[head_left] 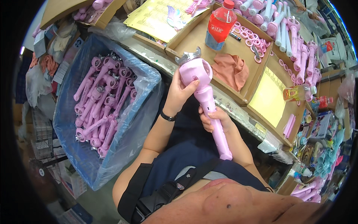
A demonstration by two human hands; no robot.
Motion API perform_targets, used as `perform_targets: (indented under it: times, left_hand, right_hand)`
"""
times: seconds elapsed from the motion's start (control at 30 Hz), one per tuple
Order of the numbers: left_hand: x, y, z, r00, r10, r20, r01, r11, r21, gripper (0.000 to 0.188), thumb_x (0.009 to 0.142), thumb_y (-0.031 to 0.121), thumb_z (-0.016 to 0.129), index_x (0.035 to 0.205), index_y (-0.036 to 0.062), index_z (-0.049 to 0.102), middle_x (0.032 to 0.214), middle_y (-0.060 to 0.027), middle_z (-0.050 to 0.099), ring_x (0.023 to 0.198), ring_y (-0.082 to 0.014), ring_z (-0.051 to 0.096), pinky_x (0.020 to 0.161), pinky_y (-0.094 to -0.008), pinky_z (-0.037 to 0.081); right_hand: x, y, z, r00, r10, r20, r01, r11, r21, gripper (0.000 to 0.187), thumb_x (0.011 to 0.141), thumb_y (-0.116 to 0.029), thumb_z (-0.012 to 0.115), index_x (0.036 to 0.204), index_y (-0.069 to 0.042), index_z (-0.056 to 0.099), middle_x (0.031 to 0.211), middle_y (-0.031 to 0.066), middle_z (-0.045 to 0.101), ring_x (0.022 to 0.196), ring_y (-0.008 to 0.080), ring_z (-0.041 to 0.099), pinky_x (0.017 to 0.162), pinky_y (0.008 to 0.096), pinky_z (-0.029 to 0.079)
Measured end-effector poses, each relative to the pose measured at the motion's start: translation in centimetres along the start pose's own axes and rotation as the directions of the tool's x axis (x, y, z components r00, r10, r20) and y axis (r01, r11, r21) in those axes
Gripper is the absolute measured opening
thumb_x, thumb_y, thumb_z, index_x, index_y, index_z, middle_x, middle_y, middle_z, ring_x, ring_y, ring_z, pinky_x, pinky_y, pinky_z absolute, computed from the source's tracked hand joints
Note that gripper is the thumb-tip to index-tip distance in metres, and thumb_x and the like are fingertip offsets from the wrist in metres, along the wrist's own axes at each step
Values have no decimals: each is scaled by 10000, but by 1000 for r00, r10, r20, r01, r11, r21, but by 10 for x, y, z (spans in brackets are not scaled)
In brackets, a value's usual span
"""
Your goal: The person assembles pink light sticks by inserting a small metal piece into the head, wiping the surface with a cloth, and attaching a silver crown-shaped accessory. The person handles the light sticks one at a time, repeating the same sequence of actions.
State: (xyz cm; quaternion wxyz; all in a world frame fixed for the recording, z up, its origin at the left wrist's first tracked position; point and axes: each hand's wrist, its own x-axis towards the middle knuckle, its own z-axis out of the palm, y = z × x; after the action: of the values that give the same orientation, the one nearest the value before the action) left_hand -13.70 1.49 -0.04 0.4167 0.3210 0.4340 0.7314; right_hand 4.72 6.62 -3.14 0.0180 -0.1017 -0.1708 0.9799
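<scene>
A pink plastic toy wand [205, 96] with a round ring-like head and a silver crown on top slants across my lap. My left hand [180, 91] grips the wand's head from the left, its thumb pressed on the pink housing. Lower down, my right hand [217, 119] wraps its fingers round the handle. The handle's lower end points toward my body. To the left stands a bin lined with blue plastic [149, 76], where a heap of similar pink wands [106, 100] with silver crowns lies.
Beyond the wand, a cardboard tray [186, 41] holds a red-capped bottle [220, 26], an orange cloth [231, 71] and pink rings [253, 39]. A yellow sheet [266, 98] lies in the tray at right, near a drink bottle [296, 93]. More wand parts [276, 28] are piled at the far right.
</scene>
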Motion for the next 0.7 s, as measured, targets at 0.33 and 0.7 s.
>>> perform_targets:
  times: [0.33,0.7]
  left_hand:
    - [-6,4,-5,1000,-20,22,21,1000,-16,631,831,83,670,1361,-25,346,1246,-105,513,1134,-157,516,972,-309,420]
    - [-7,1,-7,992,45,-122,-68,980,-187,581,928,47,545,1436,11,265,1410,-135,400,1272,-249,453,1040,-393,407]
  right_hand:
    - [-1,5,-4,992,-3,126,-5,998,64,402,816,-177,669,1131,-14,480,684,81,529,464,152,516,432,277,440]
    - [-10,-21,39,902,-306,-306,12,725,-689,501,858,-203,637,1260,1,418,803,113,595,556,167,597,499,271,486]
